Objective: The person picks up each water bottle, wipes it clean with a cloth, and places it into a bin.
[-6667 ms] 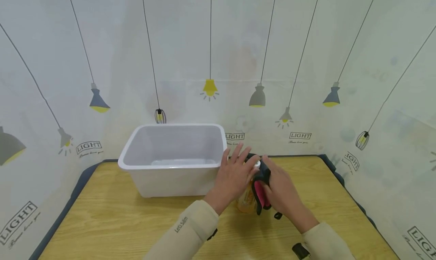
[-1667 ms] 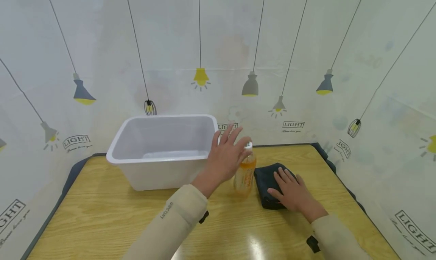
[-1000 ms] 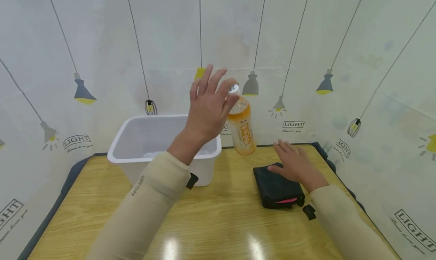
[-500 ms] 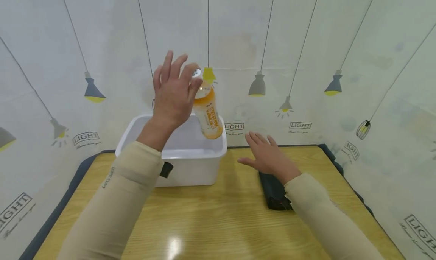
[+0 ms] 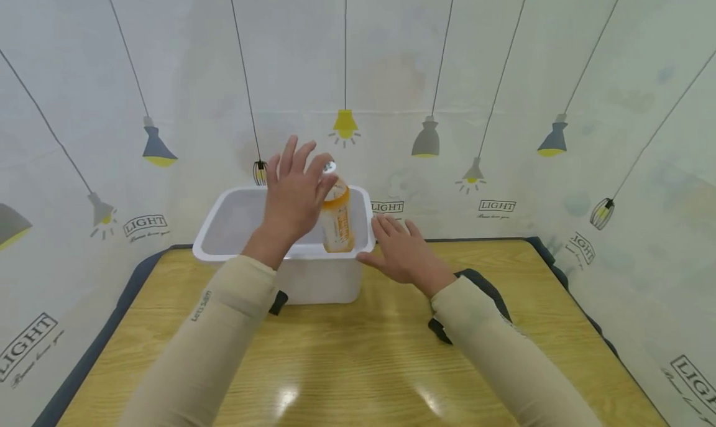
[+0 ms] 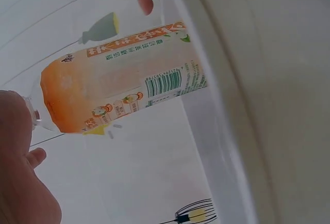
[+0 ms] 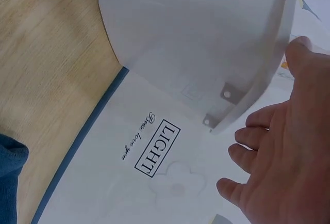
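My left hand [image 5: 296,197] pinches a drink bottle [image 5: 338,225] by its white cap, between thumb and index finger, the other fingers raised. The bottle is clear with an orange label and hangs nearly upright, its base over the right end of the white plastic bin [image 5: 330,281]. In the left wrist view the bottle [image 6: 124,77] reaches past the bin's rim [image 6: 206,69]. My right hand [image 5: 405,250] is at the bin's right edge, fingers extended and thumb at the rim. The right wrist view shows this hand [image 7: 278,146] beside the bin's end wall [image 7: 196,38].
A dark folded fabric pouch [image 5: 481,284] lies on the wooden table [image 5: 358,365], partly hidden under my right forearm. Behind the table stands a pale backdrop [image 5: 503,60] printed with hanging lamps.
My right hand left the dark pouch and moved left to the bin. My left hand lifted the bottle off the table, carried it left, then lowered it over the bin.
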`<state>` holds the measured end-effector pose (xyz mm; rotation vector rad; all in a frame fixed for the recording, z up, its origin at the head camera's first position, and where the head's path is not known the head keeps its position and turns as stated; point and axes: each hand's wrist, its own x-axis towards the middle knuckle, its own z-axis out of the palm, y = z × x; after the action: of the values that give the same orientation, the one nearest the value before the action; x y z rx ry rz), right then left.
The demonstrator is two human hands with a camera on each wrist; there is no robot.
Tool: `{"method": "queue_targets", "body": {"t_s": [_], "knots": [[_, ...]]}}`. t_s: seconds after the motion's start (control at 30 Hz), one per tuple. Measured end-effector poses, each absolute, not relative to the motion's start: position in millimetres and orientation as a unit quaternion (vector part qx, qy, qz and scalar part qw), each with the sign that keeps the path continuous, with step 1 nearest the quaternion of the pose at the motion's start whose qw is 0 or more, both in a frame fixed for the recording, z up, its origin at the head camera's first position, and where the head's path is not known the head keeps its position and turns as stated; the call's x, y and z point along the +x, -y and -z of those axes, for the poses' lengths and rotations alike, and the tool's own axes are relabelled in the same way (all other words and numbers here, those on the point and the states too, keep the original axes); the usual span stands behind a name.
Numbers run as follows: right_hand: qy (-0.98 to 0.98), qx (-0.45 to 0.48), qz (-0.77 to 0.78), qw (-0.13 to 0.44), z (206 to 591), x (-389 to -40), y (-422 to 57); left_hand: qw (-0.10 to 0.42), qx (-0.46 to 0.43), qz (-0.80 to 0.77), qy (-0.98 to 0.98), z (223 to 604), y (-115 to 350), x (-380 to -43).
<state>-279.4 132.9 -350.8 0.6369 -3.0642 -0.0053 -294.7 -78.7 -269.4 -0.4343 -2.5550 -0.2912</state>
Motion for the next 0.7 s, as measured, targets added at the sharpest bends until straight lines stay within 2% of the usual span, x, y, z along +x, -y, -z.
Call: {"method": "queue_targets", "body": {"t_s": [0.37, 0.7], "knots": [[0.982, 0.189, -0.012, 0.018, 366.9, -283.0, -128.3, 0.202, -0.157, 0.114, 0.960, 329.8, 70.1, -300.4], [0.978, 0.204, -0.035, 0.030, 371.1, -285.3, -125.7, 0.169, -0.144, 0.121, 0.968, 347.4, 70.6, -298.3]]}}
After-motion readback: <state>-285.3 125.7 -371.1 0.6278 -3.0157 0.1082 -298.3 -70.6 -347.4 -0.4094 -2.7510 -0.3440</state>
